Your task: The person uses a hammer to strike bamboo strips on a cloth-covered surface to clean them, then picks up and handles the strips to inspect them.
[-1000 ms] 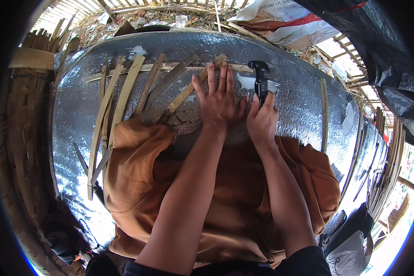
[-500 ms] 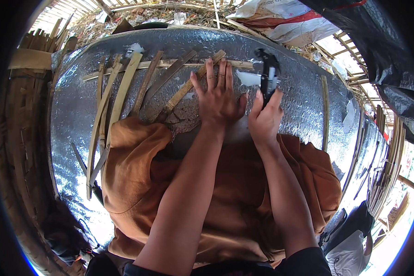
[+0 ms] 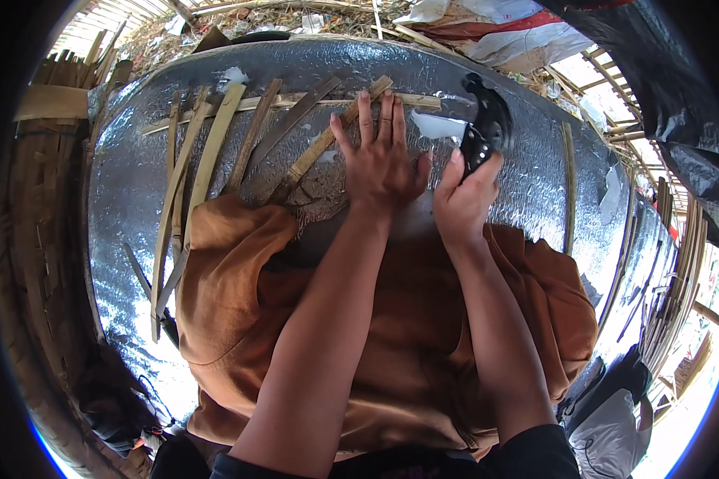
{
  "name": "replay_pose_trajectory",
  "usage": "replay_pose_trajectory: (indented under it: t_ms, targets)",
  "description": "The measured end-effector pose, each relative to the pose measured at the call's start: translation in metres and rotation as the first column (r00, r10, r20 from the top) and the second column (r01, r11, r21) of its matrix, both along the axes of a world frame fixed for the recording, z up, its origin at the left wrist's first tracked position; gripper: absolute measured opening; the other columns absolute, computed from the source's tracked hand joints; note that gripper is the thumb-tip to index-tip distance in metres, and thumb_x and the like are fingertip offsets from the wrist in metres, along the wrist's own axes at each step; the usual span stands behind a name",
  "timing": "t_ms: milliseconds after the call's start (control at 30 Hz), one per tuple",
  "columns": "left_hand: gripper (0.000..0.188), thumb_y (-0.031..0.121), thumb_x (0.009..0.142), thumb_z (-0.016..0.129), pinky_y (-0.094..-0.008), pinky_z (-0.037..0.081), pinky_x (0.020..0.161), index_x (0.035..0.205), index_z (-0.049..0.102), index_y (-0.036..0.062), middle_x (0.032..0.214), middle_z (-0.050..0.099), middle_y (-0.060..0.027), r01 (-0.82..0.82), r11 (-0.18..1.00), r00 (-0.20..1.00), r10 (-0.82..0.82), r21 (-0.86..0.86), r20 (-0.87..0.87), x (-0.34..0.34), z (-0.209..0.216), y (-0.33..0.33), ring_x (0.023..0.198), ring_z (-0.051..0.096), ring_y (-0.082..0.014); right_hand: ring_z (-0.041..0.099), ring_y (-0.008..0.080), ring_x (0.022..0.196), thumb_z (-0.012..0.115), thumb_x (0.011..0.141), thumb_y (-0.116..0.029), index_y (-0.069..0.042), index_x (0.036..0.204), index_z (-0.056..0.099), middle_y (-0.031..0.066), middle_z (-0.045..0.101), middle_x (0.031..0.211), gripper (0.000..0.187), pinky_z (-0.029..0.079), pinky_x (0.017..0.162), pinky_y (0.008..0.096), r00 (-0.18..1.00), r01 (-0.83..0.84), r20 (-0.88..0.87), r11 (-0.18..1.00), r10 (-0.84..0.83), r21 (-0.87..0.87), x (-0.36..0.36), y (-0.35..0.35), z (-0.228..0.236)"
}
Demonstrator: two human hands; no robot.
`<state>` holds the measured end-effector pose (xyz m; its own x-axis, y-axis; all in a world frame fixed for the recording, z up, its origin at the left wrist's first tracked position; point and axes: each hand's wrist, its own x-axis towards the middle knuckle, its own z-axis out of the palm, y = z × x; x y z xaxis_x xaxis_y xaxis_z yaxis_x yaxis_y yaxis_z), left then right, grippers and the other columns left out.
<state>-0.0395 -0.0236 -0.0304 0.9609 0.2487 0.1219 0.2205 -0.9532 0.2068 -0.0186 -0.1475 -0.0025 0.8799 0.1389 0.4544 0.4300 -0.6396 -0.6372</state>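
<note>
Left hand point(image 3: 379, 172) flat, fingers spread, pressing slanted strip point(image 3: 315, 162), axis 1-7 o'clock | right hand point(image 3: 467, 195) farther, strip at its 10; grips black tool point(image 3: 495, 112), blurred, pointing 12 | foil sheet point(image 3: 531, 164) spreads 3 o'clock to lone strip point(image 3: 569, 188); its far edge 12.

The person in front of me wears a black shirt point(image 3: 391, 468), its sleeves point(image 3: 537, 452) ending near the elbows; left hand point(image 3: 379, 174) and right hand point(image 3: 466, 199) are bare. Loose brown cloth point(image 3: 411, 339) (trousers or a wrap, I can't tell) covers the legs in soft folds.
</note>
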Motion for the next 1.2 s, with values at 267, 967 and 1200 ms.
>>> replay_pose_trajectory:
  t_ms: [267,967,1200]
  targets:
    - [0.086,0.057,0.095,0.047,-0.0741,0.006,0.118,0.160,0.030,0.0042,0.169,0.025,-0.0079,-0.003,1.000,1.000,0.003,0.028,-0.016,-0.004,-0.004,-0.001,0.158,0.011,-0.0375,0.066,0.0514,0.070,0.060,0.100,-0.018,0.005,0.119,0.044,0.0319,0.064,0.074,0.034,0.052,0.053,0.0568,0.978,-0.007,-0.208,0.996,-0.012,-0.091,-0.003,0.000,0.002]
    - [0.088,0.055,0.092,0.053,-0.0741,0.009,0.118,0.159,0.030,0.0025,0.166,0.032,-0.0094,0.009,1.000,0.998,-0.008,-0.017,0.058,-0.002,0.003,-0.002,0.157,0.016,-0.0389,0.067,0.0498,0.073,0.063,0.097,-0.015,0.003,0.110,0.053,0.0277,0.066,0.077,0.025,0.050,0.062,0.0553,0.971,-0.009,-0.238,0.996,0.030,0.089,0.019,-0.011,-0.010]
    - [0.088,0.056,0.092,0.052,-0.0727,0.005,0.119,0.160,0.030,0.0042,0.168,0.029,-0.0086,-0.014,1.000,0.999,0.013,0.006,0.029,-0.001,0.000,-0.002,0.157,0.013,-0.0377,0.067,0.0469,0.072,0.064,0.098,-0.025,-0.002,0.097,0.060,0.0235,0.067,0.075,0.023,0.049,0.065,0.0549,0.935,0.118,-0.340,0.993,-0.101,0.030,0.030,-0.008,-0.023]
